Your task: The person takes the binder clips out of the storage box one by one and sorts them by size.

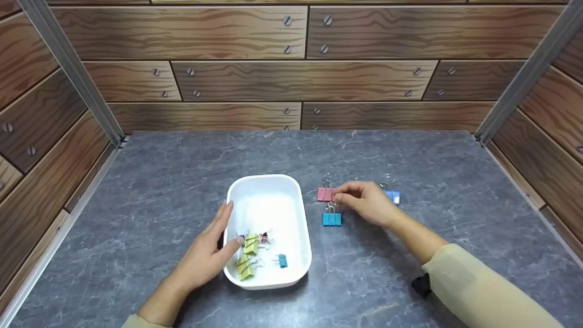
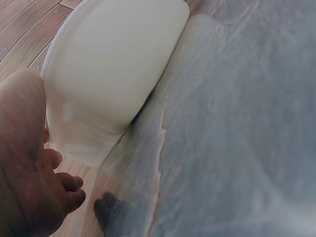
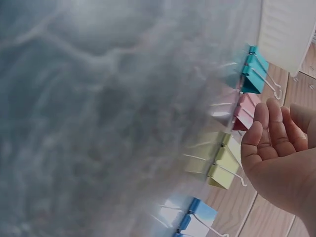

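Observation:
My left hand (image 1: pixel 205 250) holds the left side of a white plastic tub (image 1: pixel 268 178), its thumb over the rim and its fingers along the outside. Inside the tub lie two yellow-green binder clips (image 1: pixel 245 269), a small teal binder clip (image 1: pixel 283 261), a small dark red one (image 1: pixel 263 238) and a dark one partly behind the thumb. My right hand (image 1: pixel 369 202) is at the right edge of a pink binder clip (image 1: pixel 324 194), fingers loosely bent. A larger teal binder clip (image 1: pixel 331 219) stands just in front of the pink one.
A yellow binder clip (image 3: pixel 224 165), mostly hidden by the right hand in the head view, stands between the pink clip and a blue binder clip (image 1: pixel 392 197). The grey marbled table (image 1: pixel 182 159) is enclosed by wood-patterned walls (image 1: pixel 237 79) at the back and sides.

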Demonstrator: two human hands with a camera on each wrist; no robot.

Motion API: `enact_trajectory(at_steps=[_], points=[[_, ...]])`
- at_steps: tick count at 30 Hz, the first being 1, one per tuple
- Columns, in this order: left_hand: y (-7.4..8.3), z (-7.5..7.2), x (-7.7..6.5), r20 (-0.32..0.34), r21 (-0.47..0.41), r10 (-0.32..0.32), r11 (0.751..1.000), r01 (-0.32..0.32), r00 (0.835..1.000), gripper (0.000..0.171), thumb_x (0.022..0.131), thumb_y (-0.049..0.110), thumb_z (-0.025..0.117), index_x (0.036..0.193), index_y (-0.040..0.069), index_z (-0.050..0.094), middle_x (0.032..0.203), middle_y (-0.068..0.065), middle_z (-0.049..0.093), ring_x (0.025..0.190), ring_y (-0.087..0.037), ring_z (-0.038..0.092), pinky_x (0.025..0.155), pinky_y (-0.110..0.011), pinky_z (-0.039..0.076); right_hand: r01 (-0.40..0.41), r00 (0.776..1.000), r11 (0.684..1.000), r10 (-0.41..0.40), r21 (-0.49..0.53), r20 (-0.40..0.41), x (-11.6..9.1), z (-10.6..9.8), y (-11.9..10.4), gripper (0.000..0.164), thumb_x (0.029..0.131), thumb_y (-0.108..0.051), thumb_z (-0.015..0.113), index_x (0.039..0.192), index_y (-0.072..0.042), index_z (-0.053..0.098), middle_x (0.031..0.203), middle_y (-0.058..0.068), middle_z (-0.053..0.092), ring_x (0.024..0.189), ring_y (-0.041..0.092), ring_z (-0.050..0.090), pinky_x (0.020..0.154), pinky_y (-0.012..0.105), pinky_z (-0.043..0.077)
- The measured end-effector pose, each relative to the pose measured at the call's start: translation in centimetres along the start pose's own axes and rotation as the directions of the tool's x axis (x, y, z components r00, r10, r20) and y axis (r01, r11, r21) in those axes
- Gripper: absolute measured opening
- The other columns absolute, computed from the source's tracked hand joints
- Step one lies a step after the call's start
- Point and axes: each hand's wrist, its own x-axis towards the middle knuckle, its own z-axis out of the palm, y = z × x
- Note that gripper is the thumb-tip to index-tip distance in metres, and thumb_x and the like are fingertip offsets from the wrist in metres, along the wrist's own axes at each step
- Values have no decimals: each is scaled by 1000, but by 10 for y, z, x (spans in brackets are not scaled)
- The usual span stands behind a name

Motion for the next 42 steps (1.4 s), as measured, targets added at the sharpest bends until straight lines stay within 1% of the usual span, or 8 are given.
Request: enact_trajectory(at_steps=[8, 12, 17, 21, 24, 29, 36, 42], points=[[0, 0, 0, 9, -15, -8, 1000, 8, 1000, 81, 105, 38, 65, 171, 19, 21, 175, -15, 16, 159, -36, 22, 125, -61, 23, 50, 991, 998, -55, -36, -122, 0, 1, -24, 20, 103, -14, 72, 116, 0, 76, 102, 9, 77, 92, 27, 70, 73, 23, 55], [-1, 0, 0, 14, -16, -15, 1000, 15, 1000, 82, 105, 38, 65, 172, 20, 21, 176, -15, 16, 159, -35, 21, 125, -61, 23, 116, 983, 993, -117, -21, -142, -3, 9, -43, 19, 103, -14, 73, 116, -2, 77, 106, 9, 77, 90, 23, 70, 76, 25, 57], [-1, 0, 0, 10, -9, -16, 1000, 16, 1000, 82, 105, 40, 65, 172, 20, 21, 175, -14, 16, 159, -34, 22, 125, -59, 22, 190, 980, 980, -185, 61, -71, -5, 25, -62, 19, 102, -13, 73, 116, -1, 76, 104, 14, 77, 93, 25, 74, 84, 36, 62], [-1, 1, 0, 7, 2, -13, 1000, 13, 1000, 82, 105, 41, 65, 172, 21, 21, 176, -14, 17, 159, -34, 22, 125, -60, 22, 209, 978, 973, -209, 103, -6, -6, 40, -74, 19, 103, -13, 72, 117, -2, 76, 107, 14, 77, 97, 34, 74, 85, 37, 63], [-1, 1, 0, 4, 9, -10, 1000, 10, 1000, 82, 105, 42, 64, 172, 22, 21, 175, -14, 17, 159, -35, 22, 125, -60, 23, 208, 976, 968, -215, 142, 36, -6, 53, -81, 18, 102, -10, 71, 117, -2, 76, 104, 10, 77, 97, 33, 74, 87, 40, 63], [-1, 1, -1, 3, 10, -11, 1000, 11, 1000, 82, 105, 42, 64, 172, 23, 20, 176, -13, 17, 158, -36, 23, 124, -61, 23, 201, 968, 967, -221, 158, 120, -8, 76, -88, 20, 101, -9, 71, 119, -1, 75, 100, 7, 77, 93, 26, 73, 84, 37, 62], [-2, 0, 0, 9, 5, -10, 1000, 10, 1000, 82, 105, 41, 65, 172, 23, 20, 175, -15, 17, 158, -35, 23, 125, -59, 23, 221, 942, 956, -261, 194, 210, -8, 100, -95, 18, 101, -9, 71, 117, -2, 76, 97, 8, 77, 90, 22, 72, 84, 35, 61], [-2, 0, 0, 10, 3, -5, 1000, 5, 1000, 82, 105, 40, 65, 172, 20, 21, 175, -17, 19, 158, -36, 25, 125, -60, 25, 207, 925, 954, -262, 216, 274, -10, 114, -92, 21, 101, -10, 72, 118, 1, 74, 97, 12, 78, 92, 29, 73, 82, 26, 59]])
